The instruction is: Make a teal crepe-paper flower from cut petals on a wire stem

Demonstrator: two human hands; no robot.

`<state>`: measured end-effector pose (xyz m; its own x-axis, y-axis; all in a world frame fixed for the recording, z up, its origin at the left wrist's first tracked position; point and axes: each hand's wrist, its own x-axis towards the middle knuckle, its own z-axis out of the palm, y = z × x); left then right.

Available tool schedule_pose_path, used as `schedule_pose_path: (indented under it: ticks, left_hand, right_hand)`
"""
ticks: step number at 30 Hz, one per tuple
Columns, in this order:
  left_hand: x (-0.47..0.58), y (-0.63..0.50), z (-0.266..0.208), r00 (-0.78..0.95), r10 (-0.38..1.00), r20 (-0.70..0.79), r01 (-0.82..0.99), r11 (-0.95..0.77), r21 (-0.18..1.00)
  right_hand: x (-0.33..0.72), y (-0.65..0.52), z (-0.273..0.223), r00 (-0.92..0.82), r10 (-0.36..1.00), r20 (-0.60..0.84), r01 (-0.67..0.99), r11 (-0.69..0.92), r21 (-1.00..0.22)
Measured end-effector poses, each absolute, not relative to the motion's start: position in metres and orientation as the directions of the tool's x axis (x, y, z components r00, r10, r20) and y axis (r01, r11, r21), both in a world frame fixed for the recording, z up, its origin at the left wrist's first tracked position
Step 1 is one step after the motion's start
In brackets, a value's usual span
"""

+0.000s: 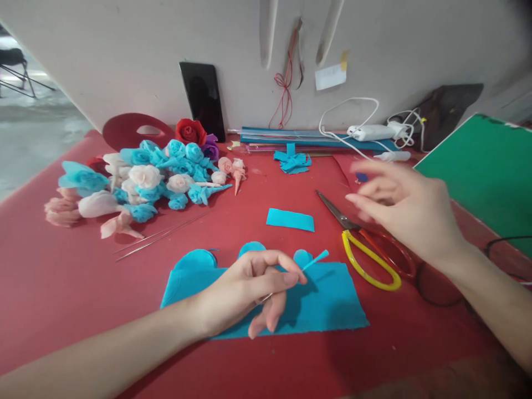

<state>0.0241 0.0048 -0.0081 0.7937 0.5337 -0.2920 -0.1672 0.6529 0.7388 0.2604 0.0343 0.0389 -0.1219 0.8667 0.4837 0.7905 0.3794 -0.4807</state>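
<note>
My left hand [249, 285] pinches a thin wire [266, 297] between thumb and fingers, with a narrow blue strip [318, 259] at the wire's tip. Beneath it lies a large blue crepe-like sheet [332, 305], with rounded blue pieces [195, 259] at its upper edge. My right hand [415, 213] is raised above the scissors, slightly blurred, its thumb and fingers apart and nothing visible in them. The scissors [369, 257] have one yellow and one red handle and rest on the red table. A small blue rectangle [290, 219] lies beyond my left hand.
Blue, white and pink handmade flowers [145, 177] are heaped at the left, near bare wires [162, 237]. Blue scraps [292, 159] lie farther back. A phone [203, 100] leans on the wall. A white power strip [369, 132] and green board [482, 177] stand at right.
</note>
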Motion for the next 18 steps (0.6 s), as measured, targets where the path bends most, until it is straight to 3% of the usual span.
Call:
schedule_pose_path:
  ticks: [2,4,7,9,13,18]
  left_hand:
    - [0.025,0.003,-0.008,0.792,0.553,-0.257,-0.22,0.652,0.726]
    - [0.025,0.001,-0.006,0.743,0.631,-0.223,-0.28,0.596,0.753]
    - [0.024,-0.001,0.005,0.565,0.818,-0.106,-0.357,0.359,0.862]
    - [0.021,-0.001,0.014,0.473,0.881,0.013,-0.393,0.198,0.898]
    - [0.017,-0.001,0.029,0.435,0.899,0.052,-0.368,0.125,0.921]
    - [0.015,0.002,0.03,0.412,0.911,0.017,-0.266,0.102,0.959]
  right_hand:
    - [0.259,0.035,0.039,-0.137,0.918,0.372,0.677,0.361,-0.641]
    - [0.253,0.03,0.042,-0.231,0.944,0.235,0.638,0.329,-0.696]
    - [0.24,0.014,0.045,-0.373,0.927,-0.046,0.593,0.2,-0.78]
    - [0.23,0.0,0.044,-0.472,0.868,-0.158,0.498,0.115,-0.859]
    - [0.213,-0.019,0.036,-0.627,0.758,-0.181,0.25,-0.023,-0.968]
    - [0.203,-0.021,0.031,-0.676,0.718,-0.164,0.03,-0.195,-0.98]
